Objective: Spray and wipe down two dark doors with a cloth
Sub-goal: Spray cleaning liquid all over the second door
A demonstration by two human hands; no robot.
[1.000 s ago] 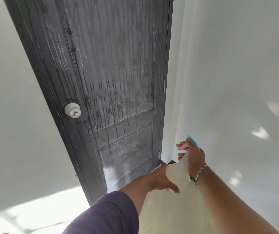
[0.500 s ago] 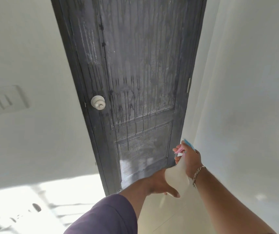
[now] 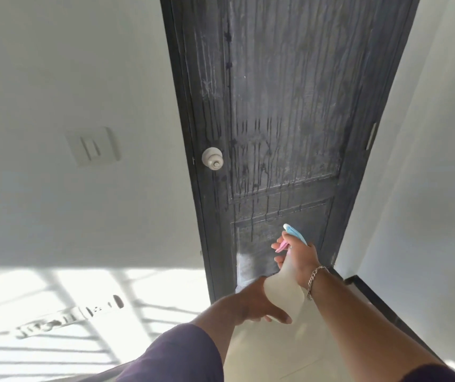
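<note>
Right hand wrapped round the neck of a spray bottle, fingers curled over the pink trigger, blue and white nozzle aimed at the lower panel of the dark door. Chain bracelet at the right wrist. Bottle body pale and translucent, hanging below the right hand and tilted toward the near left.

Left hand under and beside the base of the bottle, thumb stretched out to the right across the bottle's lower end, touching it; remaining fingers hidden behind the palm, so degree of curl not determinable. Purple sleeve on the left forearm at the near edge.

Nozzle close to the door but apart from it, level with the lower panel. Door surface streaked with vertical drip lines, densest in the upper panel and running down across the rail between the two panels. Pale bright patch on the door low and left of the right hand. No cloth distinguishable in either hand.

Round white knob on the left side of the door, well above and to the left of the hands. Hinge plate on the right door edge. White wall to the left, carrying a switch plate; barred sunlight and shadow lower down. Second white wall to the right, dark skirting along its foot, pale floor beneath the arms.
</note>
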